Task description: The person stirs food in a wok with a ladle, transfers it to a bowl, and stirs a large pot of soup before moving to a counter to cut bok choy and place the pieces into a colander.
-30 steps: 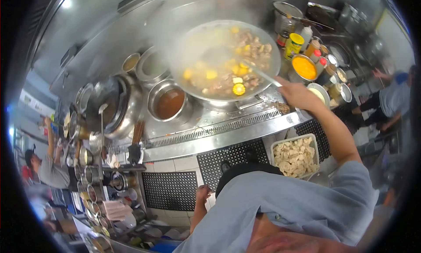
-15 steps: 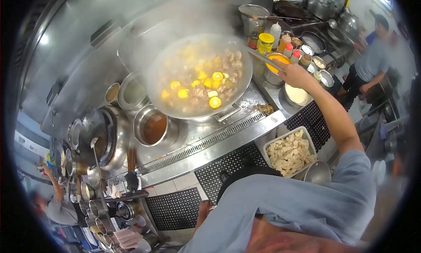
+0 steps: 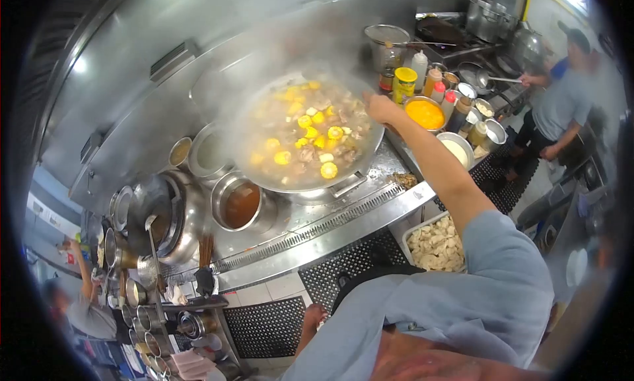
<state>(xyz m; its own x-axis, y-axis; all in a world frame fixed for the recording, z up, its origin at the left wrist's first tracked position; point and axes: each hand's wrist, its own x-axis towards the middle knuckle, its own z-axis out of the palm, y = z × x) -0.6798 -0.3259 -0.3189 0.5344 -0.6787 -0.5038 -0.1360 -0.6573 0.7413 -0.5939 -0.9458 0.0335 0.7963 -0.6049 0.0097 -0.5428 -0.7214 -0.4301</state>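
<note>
A wide pan (image 3: 360, 173) of broth steams on the range, with corn pieces (image 3: 329, 170) and chunks of meat (image 3: 308, 154) in it. At its right rim, my right hand (image 3: 382, 109) is closed around the metal handle of a long cooking tool. My fist and the steam hide the tool's handle and head. Low beside my body, my left hand (image 3: 316, 315) has its fingers curled. Something pale shows at it, too small to name.
Left of the pan stands a pot of brown liquid (image 3: 239, 206). Sauce bottles (image 3: 438, 92) and a bowl of orange liquid (image 3: 424, 114) line the right counter. A white basket of pale pieces (image 3: 432, 245) is below. Co-workers (image 3: 561, 97) stand right and far left.
My right hand has moved left and forward, from over the orange bowl to the pan's rim, taking the tool deeper over the pan. The co-worker at right now holds out a ladle.
</note>
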